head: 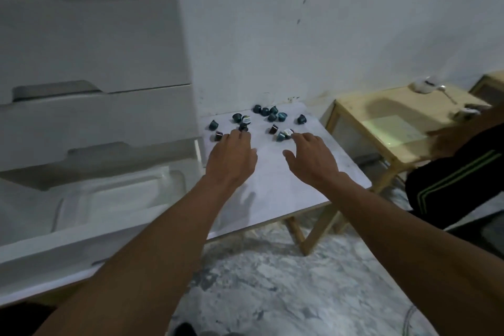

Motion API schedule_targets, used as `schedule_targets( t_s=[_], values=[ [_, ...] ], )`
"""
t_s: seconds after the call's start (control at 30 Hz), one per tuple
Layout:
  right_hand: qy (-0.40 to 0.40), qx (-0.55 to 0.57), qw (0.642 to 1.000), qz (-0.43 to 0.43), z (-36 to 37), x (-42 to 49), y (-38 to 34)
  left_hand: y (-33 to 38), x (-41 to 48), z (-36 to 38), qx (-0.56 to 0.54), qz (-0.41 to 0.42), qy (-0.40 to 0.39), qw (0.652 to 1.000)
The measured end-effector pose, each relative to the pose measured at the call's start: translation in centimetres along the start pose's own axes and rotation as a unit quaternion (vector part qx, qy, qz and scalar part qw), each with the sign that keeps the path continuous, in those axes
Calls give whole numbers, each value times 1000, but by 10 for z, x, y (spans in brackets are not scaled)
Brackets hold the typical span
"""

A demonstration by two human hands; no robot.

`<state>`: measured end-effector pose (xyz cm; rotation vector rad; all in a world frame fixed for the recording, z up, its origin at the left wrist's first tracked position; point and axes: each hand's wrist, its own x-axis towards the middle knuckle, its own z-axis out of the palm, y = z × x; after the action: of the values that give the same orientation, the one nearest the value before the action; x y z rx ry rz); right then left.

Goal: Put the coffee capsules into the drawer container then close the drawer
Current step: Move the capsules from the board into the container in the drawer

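Well, the coffee capsules are small cups, mostly dark blue-green, with a few dark brown ones. They lie loose on the far part of the white table, and I count about fourteen. Both arms reach out over the table. The left hand and the right hand have their fingers out straight, with the tips just touching the nearest capsules and gripping nothing. On the left, the bottom drawer stands open with one clear container inside.

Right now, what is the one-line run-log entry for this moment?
left hand: open, reaching coffee capsules | right hand: open, reaching coffee capsules | coffee capsules: scattered on table | drawer: open, none visible inside
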<state>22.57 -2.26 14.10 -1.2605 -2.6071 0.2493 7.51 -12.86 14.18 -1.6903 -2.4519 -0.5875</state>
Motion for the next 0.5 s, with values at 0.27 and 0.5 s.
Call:
schedule_targets(
  t_s=[0.27,0.5],
  values=[
    [-27,25,999,27,-4,20,79,64,40,38,-1,15,-61,998],
    [-69,52,996,21,24,96,120,57,117,90,30,32,-108,993]
  ],
)
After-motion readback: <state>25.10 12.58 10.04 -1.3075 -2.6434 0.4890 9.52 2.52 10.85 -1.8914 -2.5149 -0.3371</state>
